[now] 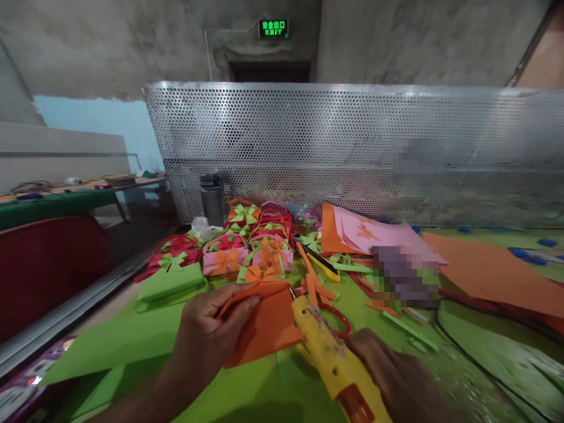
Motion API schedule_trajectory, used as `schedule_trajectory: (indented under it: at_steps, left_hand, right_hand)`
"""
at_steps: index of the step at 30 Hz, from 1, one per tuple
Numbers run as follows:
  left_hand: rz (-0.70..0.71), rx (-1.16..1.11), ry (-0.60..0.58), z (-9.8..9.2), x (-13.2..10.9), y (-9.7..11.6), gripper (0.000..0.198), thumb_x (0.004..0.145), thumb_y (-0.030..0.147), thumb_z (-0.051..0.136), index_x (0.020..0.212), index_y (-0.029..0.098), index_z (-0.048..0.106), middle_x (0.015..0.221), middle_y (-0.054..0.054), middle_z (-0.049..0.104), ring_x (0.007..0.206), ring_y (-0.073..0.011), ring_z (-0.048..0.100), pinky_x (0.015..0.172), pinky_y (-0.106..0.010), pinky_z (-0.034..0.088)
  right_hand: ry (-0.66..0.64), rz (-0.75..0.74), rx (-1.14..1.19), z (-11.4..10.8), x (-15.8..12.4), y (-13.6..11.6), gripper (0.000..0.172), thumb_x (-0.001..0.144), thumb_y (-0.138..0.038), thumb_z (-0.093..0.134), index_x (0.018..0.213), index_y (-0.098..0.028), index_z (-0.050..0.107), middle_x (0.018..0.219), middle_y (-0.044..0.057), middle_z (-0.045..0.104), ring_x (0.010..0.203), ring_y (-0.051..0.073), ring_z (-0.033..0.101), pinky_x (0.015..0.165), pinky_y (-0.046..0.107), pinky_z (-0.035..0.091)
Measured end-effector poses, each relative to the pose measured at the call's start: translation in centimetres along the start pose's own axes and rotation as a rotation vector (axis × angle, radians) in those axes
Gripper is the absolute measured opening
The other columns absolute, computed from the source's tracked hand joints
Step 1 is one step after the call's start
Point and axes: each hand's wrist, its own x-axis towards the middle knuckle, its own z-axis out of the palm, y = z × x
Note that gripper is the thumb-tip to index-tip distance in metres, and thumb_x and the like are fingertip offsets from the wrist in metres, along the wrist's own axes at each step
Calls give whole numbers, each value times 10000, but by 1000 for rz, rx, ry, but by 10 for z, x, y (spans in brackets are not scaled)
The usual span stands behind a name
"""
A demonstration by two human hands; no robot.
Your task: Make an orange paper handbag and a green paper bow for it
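Perforated metal sheeting (282, 129) rises behind the green-covered worktop (374, 323), with one lit exit sign (273, 28) high on the wall. Near the middle of the worktop, held just above it, is one folded orange felt piece (268, 323). The left hand (215, 329) has its thumb and fingers pinched together on the felt's left side. The right hand (388, 364) is wrapped round one yellow glue gun (328, 352), its nozzle at the felt's upper right corner; the gun hides most of those fingers, so I cannot tell whether one presses the trigger.

The felt should be light, soft and easily bent, hardly fragile or slippery, and best pinched by the fold, with fingertips clear of the nozzle. The gun looks stiff and somewhat heavier, best held by its handle.

Beyond the hands, two pink bags with orange bows (226, 260) stand in front; the red ones behind overlap too much to count. Also on the worktop are one yellow cutter (324, 266), one dark bottle (212, 200) and one red ring-shaped handle (348, 326).
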Motion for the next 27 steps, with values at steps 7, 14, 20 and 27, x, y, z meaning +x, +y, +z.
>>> schedule_trajectory:
  at_steps: [7,14,20,27]
  left_hand:
    - [11,-19,31,-1,-1,-1,73,612,249,671,660,245,726,622,28,710,528,-153,582,517,-206,420]
    - [65,44,19,-1,-1,-2,82,639,259,665,688,235,726,624,24,710,521,-137,583,509,-191,412]
    - [59,21,21,-1,-1,0,62,625,247,666,647,226,720,582,21,696,491,-134,565,495,-201,398]
    - [61,48,24,-1,0,0,69,619,249,667,654,218,718,605,20,709,508,-140,589,500,-195,420]
  right_hand:
    - [-14,-14,-64,1,0,1,288,644,-70,473,875,-227,541,686,-17,648,423,123,575,372,210,347]
    - [-2,34,-79,0,1,-1,322,623,-23,444,846,-234,544,629,-27,643,394,122,558,359,212,327]
    - [11,3,-77,-6,2,-5,255,636,-17,450,777,-220,514,665,-18,654,396,102,546,356,197,327]
    - [66,85,-102,-2,2,-10,284,583,6,422,740,-219,495,586,-26,622,421,121,552,398,207,338]
